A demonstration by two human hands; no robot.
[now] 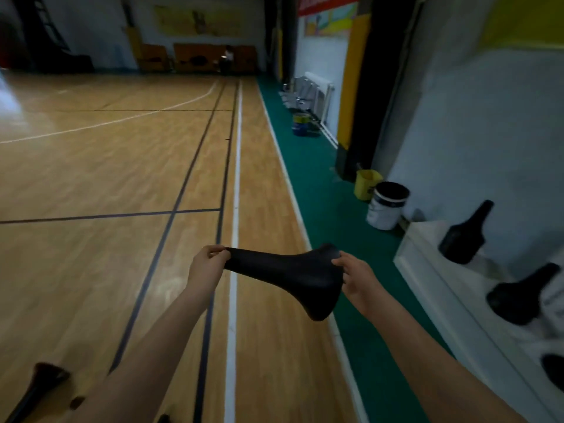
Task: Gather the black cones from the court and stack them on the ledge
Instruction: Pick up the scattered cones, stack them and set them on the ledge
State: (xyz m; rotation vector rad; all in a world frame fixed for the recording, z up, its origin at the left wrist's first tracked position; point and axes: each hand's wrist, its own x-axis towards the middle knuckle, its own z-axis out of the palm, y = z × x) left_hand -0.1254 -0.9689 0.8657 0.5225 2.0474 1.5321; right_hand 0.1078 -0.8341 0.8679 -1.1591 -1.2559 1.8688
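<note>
The tan wooden court floor [91, 178] lies below you; the white ledge [427, 270] stands to your right (upright black cones [465, 236] already on it). The white plastic bucket [386, 207] beyond it shows no discernible contents. You hold the soft black cone [287, 270] with its long axis left-right: your left hand [209, 264] pinches the narrow tip, and your right hand [355, 277], nearer the ledge, grips the wide base.

No legible text: red banner [328, 3] lettering and white bucket [385, 209] label too blurred.
</note>
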